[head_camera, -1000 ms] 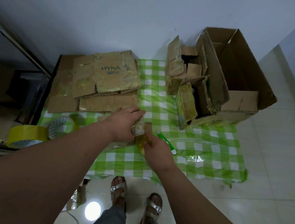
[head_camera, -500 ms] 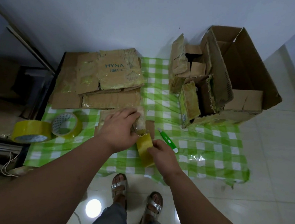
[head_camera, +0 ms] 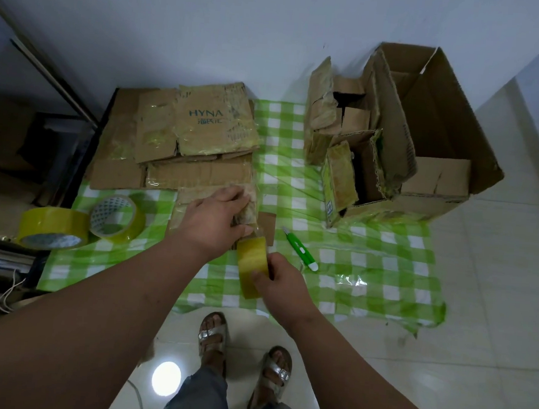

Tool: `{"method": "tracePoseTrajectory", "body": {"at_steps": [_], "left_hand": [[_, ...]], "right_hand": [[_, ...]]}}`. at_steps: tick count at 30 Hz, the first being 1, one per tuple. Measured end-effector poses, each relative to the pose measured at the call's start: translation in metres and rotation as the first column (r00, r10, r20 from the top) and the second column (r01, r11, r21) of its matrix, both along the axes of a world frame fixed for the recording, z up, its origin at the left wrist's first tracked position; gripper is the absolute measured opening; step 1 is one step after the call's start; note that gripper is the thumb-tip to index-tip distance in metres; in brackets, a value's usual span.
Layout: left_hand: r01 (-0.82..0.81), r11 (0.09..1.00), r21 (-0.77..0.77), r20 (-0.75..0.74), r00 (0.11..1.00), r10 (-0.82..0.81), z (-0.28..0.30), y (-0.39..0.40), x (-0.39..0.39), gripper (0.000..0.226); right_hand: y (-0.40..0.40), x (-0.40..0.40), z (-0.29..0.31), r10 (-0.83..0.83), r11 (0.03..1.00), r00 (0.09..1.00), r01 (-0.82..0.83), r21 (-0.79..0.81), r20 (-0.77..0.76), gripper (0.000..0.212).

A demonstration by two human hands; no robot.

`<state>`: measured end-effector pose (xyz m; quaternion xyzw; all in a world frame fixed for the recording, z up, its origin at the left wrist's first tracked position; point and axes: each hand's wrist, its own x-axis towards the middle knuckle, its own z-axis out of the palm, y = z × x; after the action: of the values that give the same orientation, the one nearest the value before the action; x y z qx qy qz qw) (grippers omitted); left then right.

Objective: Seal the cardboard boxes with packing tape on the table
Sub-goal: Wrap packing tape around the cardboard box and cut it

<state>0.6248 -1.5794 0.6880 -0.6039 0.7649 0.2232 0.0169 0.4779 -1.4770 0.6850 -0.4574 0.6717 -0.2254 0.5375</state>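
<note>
— Where's our small box [head_camera: 248, 210] sitting?

— Near the front of the surface [head_camera: 369, 276], just ahead of the flattened cardboard stack [head_camera: 195, 143]. Our left hand [head_camera: 210, 222] lies over its top, fingers curled round the far edge, pinning it down.

— And the tape?

— Our right hand [head_camera: 282, 286] has its grip clenched round the yellow tape roll [head_camera: 252, 266], pulled toward us so a clear strip runs from the roll up to the box.

— So how do we lay it well?

— We'd say keep the strip taut and in line with the seam, and keep the left hand pressing so the light box doesn't slide toward the roll. Then we smooth from the stuck end outward, before cutting.

— Cutting with what?

— The green cutter [head_camera: 300, 248] lies just right of the roll, in easy reach. Two spare tape rolls [head_camera: 83, 222] wait well apart at the left, and the open boxes [head_camera: 395, 140] stand at the back right.
</note>
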Motion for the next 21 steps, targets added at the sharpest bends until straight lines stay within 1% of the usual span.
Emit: {"method": "tracePoseTrajectory", "body": {"at_steps": [4,6,8,10,11,13,14,15,17,18,19,21], "left_hand": [[-0.007,1.0,-0.02,-0.005,1.0,0.007,-0.003,0.005,-0.001,0.068],[-0.011,1.0,-0.017,-0.009,1.0,0.011,-0.002,0.002,-0.001,0.067],[-0.02,1.0,0.0,-0.003,1.0,0.02,0.001,-0.002,-0.003,0.067],[-0.039,0.999,0.002,0.032,0.999,0.038,0.005,-0.001,-0.006,0.066],[-0.058,0.998,-0.033,0.07,0.996,0.06,0.007,0.003,-0.008,0.064],[-0.114,0.976,-0.185,0.134,0.981,0.14,0.012,0.016,-0.01,0.059],[-0.158,0.956,-0.247,0.122,0.974,0.192,0.014,0.022,-0.012,0.058],[-0.224,0.937,-0.269,0.072,0.965,0.252,0.015,0.027,-0.014,0.056],[-0.382,0.896,-0.228,-0.053,0.924,0.38,0.016,0.036,-0.018,0.045],[-0.44,0.874,-0.208,-0.087,0.898,0.432,0.015,0.039,-0.02,0.038],[-0.474,0.857,-0.202,-0.097,0.88,0.465,0.013,0.043,-0.022,0.035],[-0.494,0.841,-0.222,-0.117,0.87,0.48,0.008,0.049,-0.025,0.033]], "right_hand": [[0.004,-0.001,-0.001,0.009,1.0,1.0,-0.009,0.006,-0.024,0.012],[0.009,-0.002,-0.002,-0.021,1.0,1.0,0.021,0.02,-0.011,0.016],[0.012,-0.002,-0.003,-0.047,0.999,0.999,0.047,0.025,0.026,0.015],[0.011,-0.003,-0.004,-0.034,0.999,0.999,0.033,0.024,0.042,0.013],[0.009,-0.005,-0.005,-0.02,0.999,0.999,0.018,0.03,0.049,0.013],[0.005,-0.008,-0.006,0.002,0.999,0.997,-0.006,0.049,0.073,0.018],[0.003,-0.009,-0.006,0.012,0.998,0.997,-0.017,0.058,0.083,0.022],[0.002,-0.011,-0.008,0.024,0.997,0.995,-0.031,0.068,0.093,0.022],[0.0,-0.013,-0.01,0.044,0.995,0.993,-0.053,0.084,0.108,0.014],[-0.001,-0.014,-0.011,0.05,0.995,0.992,-0.06,0.085,0.114,0.012],[0.0,-0.015,-0.013,0.052,0.994,0.991,-0.063,0.09,0.119,0.011],[0.001,-0.016,-0.015,0.051,0.992,0.99,-0.065,0.105,0.129,0.011]]}}
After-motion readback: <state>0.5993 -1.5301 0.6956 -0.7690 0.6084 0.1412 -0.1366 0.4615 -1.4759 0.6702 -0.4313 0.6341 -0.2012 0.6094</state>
